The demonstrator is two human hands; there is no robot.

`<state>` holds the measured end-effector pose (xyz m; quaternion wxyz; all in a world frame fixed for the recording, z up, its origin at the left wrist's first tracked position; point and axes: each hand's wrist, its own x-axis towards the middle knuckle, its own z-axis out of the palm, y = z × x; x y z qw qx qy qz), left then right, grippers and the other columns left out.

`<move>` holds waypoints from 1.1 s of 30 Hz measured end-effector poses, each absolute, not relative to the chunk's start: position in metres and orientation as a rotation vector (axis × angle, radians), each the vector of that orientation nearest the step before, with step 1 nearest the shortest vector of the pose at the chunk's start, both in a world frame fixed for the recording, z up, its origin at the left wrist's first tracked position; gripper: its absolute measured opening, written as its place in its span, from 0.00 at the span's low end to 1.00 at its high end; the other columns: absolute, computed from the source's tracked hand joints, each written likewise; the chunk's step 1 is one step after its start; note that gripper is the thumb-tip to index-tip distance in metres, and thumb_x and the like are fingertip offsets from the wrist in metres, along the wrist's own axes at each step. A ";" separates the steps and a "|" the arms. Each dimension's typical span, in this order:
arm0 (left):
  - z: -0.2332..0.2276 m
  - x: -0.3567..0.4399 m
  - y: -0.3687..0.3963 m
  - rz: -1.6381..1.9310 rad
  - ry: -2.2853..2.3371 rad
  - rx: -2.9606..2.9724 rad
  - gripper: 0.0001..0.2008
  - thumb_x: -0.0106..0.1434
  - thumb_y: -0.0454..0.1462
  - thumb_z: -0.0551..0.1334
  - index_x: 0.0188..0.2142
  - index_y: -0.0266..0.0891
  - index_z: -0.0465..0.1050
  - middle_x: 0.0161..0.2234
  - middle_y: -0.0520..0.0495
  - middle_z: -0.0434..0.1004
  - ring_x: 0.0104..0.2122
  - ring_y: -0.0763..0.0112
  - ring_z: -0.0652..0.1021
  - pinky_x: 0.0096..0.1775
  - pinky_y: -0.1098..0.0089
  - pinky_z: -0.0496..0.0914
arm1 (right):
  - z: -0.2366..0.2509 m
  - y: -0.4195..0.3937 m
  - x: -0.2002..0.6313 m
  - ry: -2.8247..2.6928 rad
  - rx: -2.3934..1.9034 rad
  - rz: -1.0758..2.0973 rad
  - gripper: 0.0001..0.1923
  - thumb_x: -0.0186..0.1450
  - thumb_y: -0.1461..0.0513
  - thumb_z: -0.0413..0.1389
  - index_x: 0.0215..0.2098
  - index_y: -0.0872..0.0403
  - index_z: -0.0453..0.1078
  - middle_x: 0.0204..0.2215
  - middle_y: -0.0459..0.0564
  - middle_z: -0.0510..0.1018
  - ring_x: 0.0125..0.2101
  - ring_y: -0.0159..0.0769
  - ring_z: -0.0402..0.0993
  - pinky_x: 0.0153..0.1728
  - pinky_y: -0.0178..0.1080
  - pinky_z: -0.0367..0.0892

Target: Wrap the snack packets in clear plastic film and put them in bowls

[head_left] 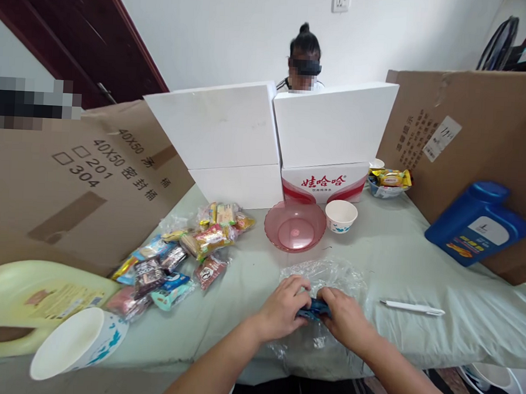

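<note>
Both hands meet near the table's front edge, over a crumpled clear plastic bag (333, 274). Between them is a small dark-blue wrapped packet (314, 308), mostly covered by fingers. My left hand (286, 304) grips its left end with curled fingers. On the other end, my right hand (345, 316) is closed with thumb and fingertips. Ahead of the hands stand a pink translucent bowl (293, 245) and a white paper bowl with blue print (341, 216). Several wrapped snacks (208, 238) lie heaped to the left of my left hand.
A white pen (411, 307) lies right of the bag. White boxes (222, 124) and brown cardboard (473, 131) wall the table. A blue bottle (477, 226), a yellow jug (41, 303), a tilted paper bowl (79, 343) and a snack-filled bowl (389, 189) stand around. A person (303, 58) sits opposite.
</note>
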<state>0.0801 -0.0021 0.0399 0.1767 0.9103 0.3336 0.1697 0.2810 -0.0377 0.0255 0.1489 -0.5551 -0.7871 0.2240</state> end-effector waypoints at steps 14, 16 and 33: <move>0.086 0.063 0.072 0.685 1.068 2.182 0.16 0.55 0.37 0.68 0.43 0.40 0.75 0.38 0.49 0.80 0.36 0.63 0.79 0.40 0.67 0.73 | -0.021 -0.051 0.299 -2.060 -1.426 0.707 0.25 0.62 0.64 0.54 0.57 0.52 0.60 0.49 0.55 0.71 0.48 0.44 0.69 0.49 0.48 0.66; 0.107 0.063 0.103 0.926 1.216 2.245 0.16 0.56 0.36 0.67 0.45 0.40 0.74 0.42 0.48 0.79 0.41 0.62 0.78 0.44 0.64 0.72 | -0.021 -0.051 0.298 -2.152 -1.383 0.610 0.15 0.63 0.63 0.54 0.49 0.51 0.67 0.46 0.53 0.72 0.48 0.44 0.68 0.50 0.48 0.65; 0.008 0.068 0.012 0.216 0.710 2.716 0.27 0.61 0.45 0.64 0.59 0.46 0.64 0.62 0.43 0.63 0.63 0.55 0.61 0.60 0.53 0.58 | 0.009 -0.057 0.305 -2.412 -1.212 0.645 0.20 0.59 0.53 0.63 0.46 0.51 0.70 0.47 0.51 0.74 0.47 0.44 0.66 0.50 0.46 0.63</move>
